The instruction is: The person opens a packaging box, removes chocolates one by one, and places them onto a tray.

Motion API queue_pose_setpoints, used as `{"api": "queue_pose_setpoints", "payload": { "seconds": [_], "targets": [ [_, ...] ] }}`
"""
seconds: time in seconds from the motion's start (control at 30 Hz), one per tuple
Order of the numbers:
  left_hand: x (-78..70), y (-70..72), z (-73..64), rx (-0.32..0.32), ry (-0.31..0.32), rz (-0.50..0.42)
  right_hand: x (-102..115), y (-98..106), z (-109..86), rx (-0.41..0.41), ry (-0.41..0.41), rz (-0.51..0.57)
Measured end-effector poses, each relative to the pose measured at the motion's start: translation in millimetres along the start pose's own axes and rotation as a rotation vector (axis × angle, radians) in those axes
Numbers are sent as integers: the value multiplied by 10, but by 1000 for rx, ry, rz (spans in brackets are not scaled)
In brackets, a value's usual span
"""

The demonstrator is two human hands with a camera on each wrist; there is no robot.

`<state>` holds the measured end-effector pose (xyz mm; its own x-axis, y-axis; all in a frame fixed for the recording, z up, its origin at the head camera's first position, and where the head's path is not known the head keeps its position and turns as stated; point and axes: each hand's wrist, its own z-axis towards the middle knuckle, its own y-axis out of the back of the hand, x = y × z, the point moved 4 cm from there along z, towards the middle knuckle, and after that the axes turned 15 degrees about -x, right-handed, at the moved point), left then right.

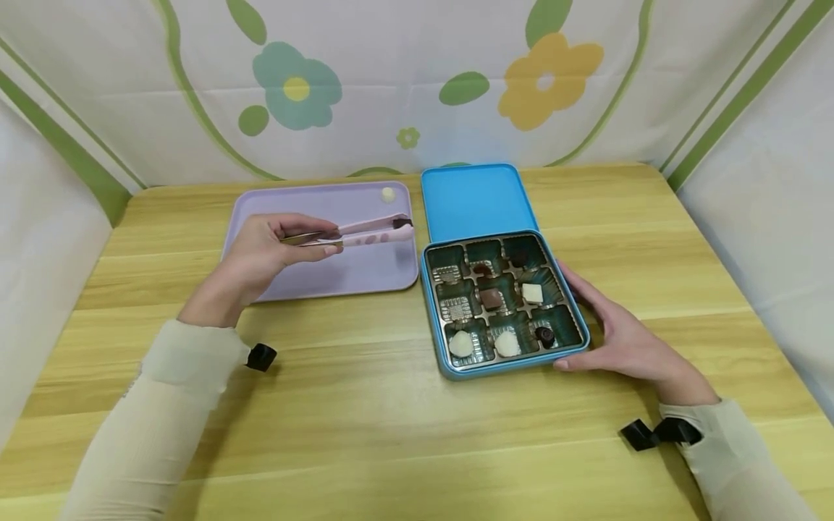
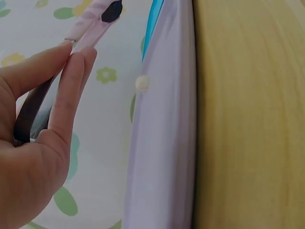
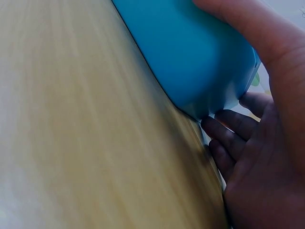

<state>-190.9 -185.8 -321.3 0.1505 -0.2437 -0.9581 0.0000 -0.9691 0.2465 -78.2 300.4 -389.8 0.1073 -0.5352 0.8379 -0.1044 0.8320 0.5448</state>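
Our left hand [image 1: 267, 242] pinches tongs [image 1: 378, 236] holding dark chocolate [image 1: 402, 223] over the lilac tray [image 1: 326, 278]; our right hand [image 1: 625, 344] grips the blue tin [image 1: 495, 367].

A creased white cloth wall [image 1: 384, 43], printed with green bands [image 1: 173, 43], a teal flower [image 1: 296, 88] and an orange flower [image 1: 550, 61], lines the far edge of the wood-grain surface [image 1: 391, 420].

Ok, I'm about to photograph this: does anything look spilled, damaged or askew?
Nothing looks spilled or damaged. The only slight oddity is the blue tin: its near edge slants against the far edge of the table, so it sits a little askew.
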Motion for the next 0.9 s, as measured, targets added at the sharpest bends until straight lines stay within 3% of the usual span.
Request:
{"api": "queue_pose_setpoints", "payload": {
  "seconds": [0.33,0.9],
  "targets": [
    [199,-37,75,-69,33,23,17,2,-33,2,-10,2],
    [198,-46,57,-144,67,83,35,2,-24,-10,23,-3]
  ]
}}
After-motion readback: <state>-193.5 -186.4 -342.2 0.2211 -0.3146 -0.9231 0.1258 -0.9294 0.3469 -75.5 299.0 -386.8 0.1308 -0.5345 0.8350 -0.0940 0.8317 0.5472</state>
